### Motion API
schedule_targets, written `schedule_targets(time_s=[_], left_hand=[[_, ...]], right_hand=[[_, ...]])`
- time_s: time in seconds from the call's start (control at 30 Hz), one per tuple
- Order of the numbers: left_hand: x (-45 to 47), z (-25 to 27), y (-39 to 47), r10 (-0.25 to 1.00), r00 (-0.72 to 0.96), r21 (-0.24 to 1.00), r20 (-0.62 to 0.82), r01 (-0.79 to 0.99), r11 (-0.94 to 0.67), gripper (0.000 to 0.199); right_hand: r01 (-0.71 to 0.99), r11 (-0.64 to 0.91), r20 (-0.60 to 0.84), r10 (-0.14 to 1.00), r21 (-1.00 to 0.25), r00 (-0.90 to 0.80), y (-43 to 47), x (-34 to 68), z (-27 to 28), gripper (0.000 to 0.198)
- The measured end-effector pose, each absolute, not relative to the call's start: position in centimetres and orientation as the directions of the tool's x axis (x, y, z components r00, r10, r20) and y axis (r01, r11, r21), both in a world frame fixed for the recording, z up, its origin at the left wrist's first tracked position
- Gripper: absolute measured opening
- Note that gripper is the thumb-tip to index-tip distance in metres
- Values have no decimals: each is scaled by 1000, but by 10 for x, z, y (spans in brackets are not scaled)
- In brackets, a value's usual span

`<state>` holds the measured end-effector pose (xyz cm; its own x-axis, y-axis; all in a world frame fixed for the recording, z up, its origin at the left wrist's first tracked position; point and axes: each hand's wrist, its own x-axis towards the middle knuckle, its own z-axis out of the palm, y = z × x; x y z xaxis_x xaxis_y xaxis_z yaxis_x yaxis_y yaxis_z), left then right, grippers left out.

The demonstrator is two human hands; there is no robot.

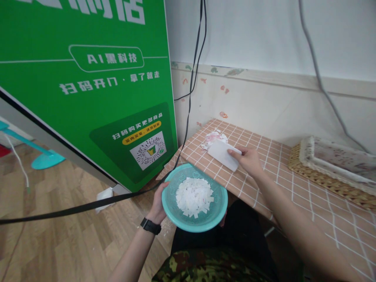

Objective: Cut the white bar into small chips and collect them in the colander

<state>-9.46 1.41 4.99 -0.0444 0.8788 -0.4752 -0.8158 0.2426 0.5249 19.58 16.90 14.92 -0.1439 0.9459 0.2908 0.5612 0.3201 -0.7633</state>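
My left hand grips the left rim of a teal plastic colander, which sits low at the table's front edge, over my lap. Inside it lies a heap of small white paper scraps. Over the table, my right hand pinches a flat white card by its right side, thumb on top. The card's far edge touches or lies just in front of a small pile of white and pinkish paper scraps on the checked tablecloth.
The table wears a brown cloth with white grid lines. A lined wicker basket stands at right against the wall. A green machine panel rises at left. A black strap runs across, left of the colander. Wood floor lies below.
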Motion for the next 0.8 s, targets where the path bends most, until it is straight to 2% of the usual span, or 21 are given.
schedule_targets(time_s=[0.17,0.33,0.47,0.57,0.7,0.8], left_hand=[[-69,22,2,843,82,499,-532,-774,391,20],[-34,-7,-5,781,239,450,-578,-705,549,30],[-15,-12,-1,778,310,417,-547,-705,574,33],[-7,-12,2,773,318,397,-548,-715,576,32],[-2,-15,2,798,278,439,-535,-716,543,28],[-2,-14,1,784,237,454,-574,-705,545,26]], right_hand=[[700,337,367,923,-630,-113,175,188,143,36],[745,316,405,912,-588,-67,179,177,141,35],[747,336,402,910,-574,-101,184,172,140,33],[754,340,400,910,-562,-112,185,172,143,33],[731,371,396,906,-573,-150,186,175,147,34],[762,371,420,896,-531,-144,185,175,147,33]])
